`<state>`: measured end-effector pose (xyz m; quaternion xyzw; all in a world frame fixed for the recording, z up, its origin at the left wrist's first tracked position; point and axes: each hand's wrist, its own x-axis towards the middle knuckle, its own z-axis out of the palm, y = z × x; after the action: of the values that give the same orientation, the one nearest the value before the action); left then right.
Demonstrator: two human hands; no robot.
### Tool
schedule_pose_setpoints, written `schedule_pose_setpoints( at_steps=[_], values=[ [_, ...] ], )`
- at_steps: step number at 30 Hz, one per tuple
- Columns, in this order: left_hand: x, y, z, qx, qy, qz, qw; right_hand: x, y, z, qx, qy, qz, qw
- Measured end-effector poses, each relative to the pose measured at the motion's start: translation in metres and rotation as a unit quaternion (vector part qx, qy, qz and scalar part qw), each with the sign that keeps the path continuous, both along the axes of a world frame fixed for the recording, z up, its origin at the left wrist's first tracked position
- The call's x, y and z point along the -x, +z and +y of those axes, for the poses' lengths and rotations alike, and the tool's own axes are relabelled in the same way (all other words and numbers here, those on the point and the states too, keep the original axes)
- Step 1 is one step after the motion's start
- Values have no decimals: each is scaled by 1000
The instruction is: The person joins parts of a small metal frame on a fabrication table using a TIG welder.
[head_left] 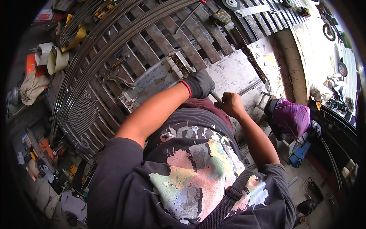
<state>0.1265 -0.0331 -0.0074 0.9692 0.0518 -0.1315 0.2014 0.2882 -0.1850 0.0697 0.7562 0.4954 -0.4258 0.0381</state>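
Note:
My left hand (201, 84), in a dark grey glove with a red cuff, is closed around one end of a short, thin metal rod (216, 97). My bare right hand (230, 104) makes a fist at the rod's other end, close in front of my body. Most of the rod is hidden by the two hands. Just beyond the glove lies a grey metal plate (150, 82) with handwriting on it. Metal clamp blocks (177, 65) sit at the plate's far end, and another metal block (129, 102) is at its near left.
A slatted metal bench (146, 44) stretches ahead, with long thin rods (82, 68) along its left. A tape measure (221, 17) lies at the back. Purple cloth or plastic (292, 117) covers something at right. Gloves (34, 87) hang at far left.

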Motion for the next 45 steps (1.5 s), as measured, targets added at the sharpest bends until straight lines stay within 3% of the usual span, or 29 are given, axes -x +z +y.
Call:
schedule_pose_setpoints(
  at_steps=[1, 4, 5, 6, 9, 12, 14, 16, 18, 19, 22, 24, 26, 29, 32, 38, 41, 45],
  values=[
    [-1, 4, 0, -5, -2, 14, 1000, -6, 0, 4, 17, 24, 15, 999],
    [-2, -3, -3, -20, -2, 22, 1000, -25, -9, 6, 25, -141, 274, 951],
    [-2, -16, -5, -24, 3, 1, 1000, -32, 0, 15, 122, -199, 347, 908],
    [-3, -25, -6, -28, 7, -21, 999, -30, -3, 20, 126, -175, 369, 904],
    [0, 19, 3, 9, -5, 45, 999, -20, -17, 33, 103, -143, 464, 868],
    [4, 24, 7, 57, 17, 34, 998, -2, 1, 61, 167, -186, 370, 895],
    [3, -5, -3, 22, 42, -15, 999, 20, -23, 58, 115, -100, 209, 966],
    [7, -8, -3, -21, 52, -78, 995, 38, -33, 62, 93, -15, 27, 995],
    [21, -3, 0, -71, 47, -152, 985, 39, -33, 61, 16, 153, 32, 988],
    [26, 9, 2, -104, 30, -107, 988, 39, -39, 54, -31, 170, 45, 984],
    [51, 17, 5, -48, 80, -248, 964, 40, -54, 36, -192, 253, -28, 948],
    [80, 30, 5, -74, 130, -257, 955, 41, -55, 37, -170, 197, -21, 965],
    [110, 44, 8, -97, 179, -265, 943, 44, -17, 57, -3, 12, 78, 997],
    [139, 37, 32, -96, 355, -208, 906, 45, 3, 61, 18, 27, 94, 995],
    [148, 29, 44, -72, 401, -184, 894, 44, -6, 60, 12, 15, 105, 994],
    [143, 17, 48, -92, 374, -151, 910, 44, -19, 60, 2, -3, 100, 995],
    [146, 16, 52, -84, 366, -147, 915, 39, -16, 62, 23, 93, 87, 992],
    [145, 11, 52, -75, 357, -156, 918, 37, -24, 57, 37, 59, 99, 993]
  ],
)
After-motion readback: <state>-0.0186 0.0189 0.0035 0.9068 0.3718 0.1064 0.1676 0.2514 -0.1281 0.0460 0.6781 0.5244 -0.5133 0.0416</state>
